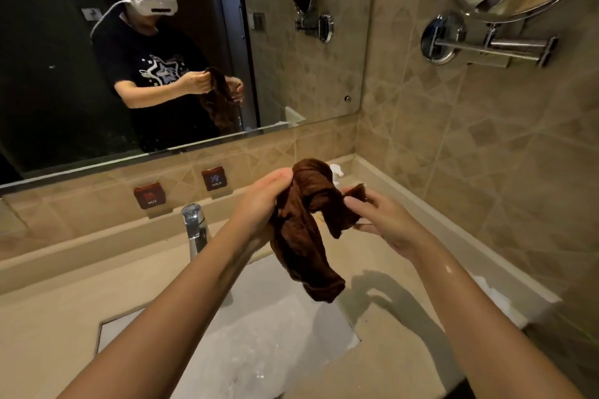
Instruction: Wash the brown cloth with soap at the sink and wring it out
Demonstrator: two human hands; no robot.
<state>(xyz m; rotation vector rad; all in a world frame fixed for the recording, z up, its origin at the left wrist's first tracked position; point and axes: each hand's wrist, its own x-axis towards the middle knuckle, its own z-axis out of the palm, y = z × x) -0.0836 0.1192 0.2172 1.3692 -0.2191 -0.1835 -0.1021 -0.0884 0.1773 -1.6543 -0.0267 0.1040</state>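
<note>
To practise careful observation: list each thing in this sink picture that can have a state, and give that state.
Brown cloth: wet-looking, bunched and twisted, held above the sink, one end hanging.
Left hand: grips the cloth's upper bunch.
Right hand: pinches the cloth's other end.
Tap: no running water visible.
Sink: foamy inside.

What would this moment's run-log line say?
left hand: grips brown cloth | right hand: pinches cloth end | brown cloth: twisted, hanging over sink | faucet: no stream seen
</note>
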